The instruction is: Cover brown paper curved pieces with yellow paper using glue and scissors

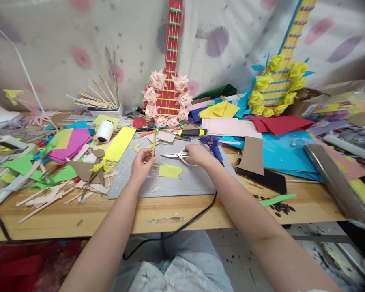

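Observation:
My left hand [142,163] is closed in a pinch on a thin wooden stick [154,142] that stands nearly upright over the grey cutting mat [182,184]. To its right, my right hand [197,155] grips the handles of a pair of scissors [174,155], whose blades point left toward the stick and lie low over the mat. A yellow paper scrap [169,171] lies on the mat just in front of both hands.
A blue glue gun [212,144] and a yellow-black utility knife [191,132] lie behind my right hand. Coloured paper sheets, a white tape roll [105,130], cardboard pieces and wooden sticks crowd the wooden table [109,215]. Two decorated paper guitars lean against the back wall.

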The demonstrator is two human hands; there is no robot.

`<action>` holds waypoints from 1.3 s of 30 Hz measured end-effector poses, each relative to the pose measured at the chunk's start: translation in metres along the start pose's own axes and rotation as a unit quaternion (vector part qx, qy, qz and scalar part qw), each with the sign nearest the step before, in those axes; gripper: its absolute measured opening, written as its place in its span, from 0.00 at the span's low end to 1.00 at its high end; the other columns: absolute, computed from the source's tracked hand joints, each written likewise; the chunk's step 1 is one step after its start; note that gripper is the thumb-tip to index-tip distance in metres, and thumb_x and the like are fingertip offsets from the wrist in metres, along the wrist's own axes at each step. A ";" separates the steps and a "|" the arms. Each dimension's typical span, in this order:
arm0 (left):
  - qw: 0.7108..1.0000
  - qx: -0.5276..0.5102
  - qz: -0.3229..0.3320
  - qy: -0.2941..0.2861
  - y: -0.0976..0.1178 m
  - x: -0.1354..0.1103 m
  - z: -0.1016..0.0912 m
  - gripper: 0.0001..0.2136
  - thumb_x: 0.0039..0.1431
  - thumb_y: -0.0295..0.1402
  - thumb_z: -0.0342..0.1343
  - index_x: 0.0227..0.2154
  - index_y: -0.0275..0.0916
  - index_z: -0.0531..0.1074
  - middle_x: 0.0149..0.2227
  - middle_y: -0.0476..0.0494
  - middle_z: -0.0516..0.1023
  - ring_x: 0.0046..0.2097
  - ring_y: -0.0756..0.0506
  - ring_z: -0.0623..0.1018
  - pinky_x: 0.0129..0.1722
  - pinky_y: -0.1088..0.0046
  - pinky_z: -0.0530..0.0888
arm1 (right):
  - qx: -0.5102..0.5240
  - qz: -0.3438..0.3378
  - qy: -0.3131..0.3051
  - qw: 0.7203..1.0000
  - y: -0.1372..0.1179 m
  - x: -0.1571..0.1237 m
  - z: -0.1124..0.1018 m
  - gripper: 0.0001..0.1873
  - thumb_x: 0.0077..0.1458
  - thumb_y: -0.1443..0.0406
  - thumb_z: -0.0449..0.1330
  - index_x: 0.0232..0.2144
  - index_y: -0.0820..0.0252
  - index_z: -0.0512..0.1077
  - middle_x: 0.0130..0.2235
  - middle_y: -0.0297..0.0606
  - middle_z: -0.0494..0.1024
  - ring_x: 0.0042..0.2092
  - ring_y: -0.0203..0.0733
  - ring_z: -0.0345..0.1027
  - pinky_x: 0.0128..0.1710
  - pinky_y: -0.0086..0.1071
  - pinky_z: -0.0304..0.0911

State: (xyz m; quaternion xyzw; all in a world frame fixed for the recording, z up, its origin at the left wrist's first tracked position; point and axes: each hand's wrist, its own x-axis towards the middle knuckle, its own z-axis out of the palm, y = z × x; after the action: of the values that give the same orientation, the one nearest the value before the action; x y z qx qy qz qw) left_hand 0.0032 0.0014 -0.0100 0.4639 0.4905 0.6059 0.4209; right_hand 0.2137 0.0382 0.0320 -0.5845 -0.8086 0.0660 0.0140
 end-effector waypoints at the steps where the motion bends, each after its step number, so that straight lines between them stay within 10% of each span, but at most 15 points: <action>1: 1.000 -0.003 -0.004 0.000 0.000 0.000 0.000 0.11 0.39 0.25 0.62 0.30 0.39 0.71 0.28 0.50 0.71 0.26 0.53 0.67 0.29 0.78 0.64 | 0.003 -0.011 0.001 1.000 0.002 0.000 0.000 0.12 0.44 0.68 0.58 0.35 0.62 0.72 0.39 0.47 0.75 0.40 0.46 0.67 0.35 0.32 0.56; 7: 1.000 0.000 -0.029 -0.009 0.002 -0.002 0.003 0.11 0.40 0.30 0.62 0.30 0.39 0.71 0.27 0.50 0.70 0.25 0.53 0.67 0.21 0.80 0.63 | 0.112 -0.050 0.081 0.989 0.024 -0.027 0.004 0.12 0.46 0.65 0.59 0.37 0.60 0.70 0.42 0.42 0.74 0.44 0.43 0.65 0.41 0.31 0.57; 14: 0.998 -0.042 -0.048 -0.021 0.000 -0.001 0.004 0.12 0.40 0.30 0.63 0.32 0.38 0.72 0.25 0.49 0.72 0.24 0.53 0.69 0.14 0.82 0.61 | 0.154 0.190 0.066 0.967 0.078 -0.070 -0.013 0.20 0.43 0.48 0.57 0.22 0.59 0.67 0.24 0.36 0.72 0.27 0.39 0.63 0.25 0.30 0.52; 28: 0.996 0.052 -0.069 0.033 -0.001 -0.002 0.004 0.16 0.44 0.33 0.60 0.37 0.32 0.70 0.28 0.47 0.73 0.19 0.54 0.70 0.14 0.78 0.68 | 0.283 0.261 0.191 0.903 0.081 -0.024 0.020 0.22 0.44 0.54 0.58 0.35 0.66 0.72 0.36 0.47 0.76 0.39 0.48 0.68 0.37 0.36 0.60; 33: 0.996 0.049 -0.069 0.035 -0.004 0.000 0.004 0.14 0.46 0.32 0.58 0.38 0.33 0.71 0.28 0.46 0.74 0.21 0.52 0.73 0.15 0.80 0.68 | 0.475 0.162 0.266 0.823 0.053 -0.029 0.004 0.23 0.43 0.50 0.58 0.34 0.65 0.71 0.28 0.40 0.74 0.29 0.38 0.66 0.28 0.30 0.61; 39: 0.995 0.058 -0.070 0.037 -0.007 0.001 0.004 0.13 0.48 0.30 0.56 0.38 0.32 0.71 0.27 0.46 0.74 0.23 0.52 0.74 0.16 0.81 0.69 | 0.503 -0.013 0.084 0.860 -0.002 -0.027 -0.005 0.21 0.41 0.50 0.61 0.31 0.61 0.72 0.23 0.34 0.71 0.24 0.32 0.60 0.24 0.27 0.58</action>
State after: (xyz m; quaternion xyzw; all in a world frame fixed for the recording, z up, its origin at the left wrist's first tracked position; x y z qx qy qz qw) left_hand 0.0069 0.0038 -0.0161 0.4299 0.5713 0.5619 0.4160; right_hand 0.2207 0.0129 0.0385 -0.4910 -0.6687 0.4141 0.3745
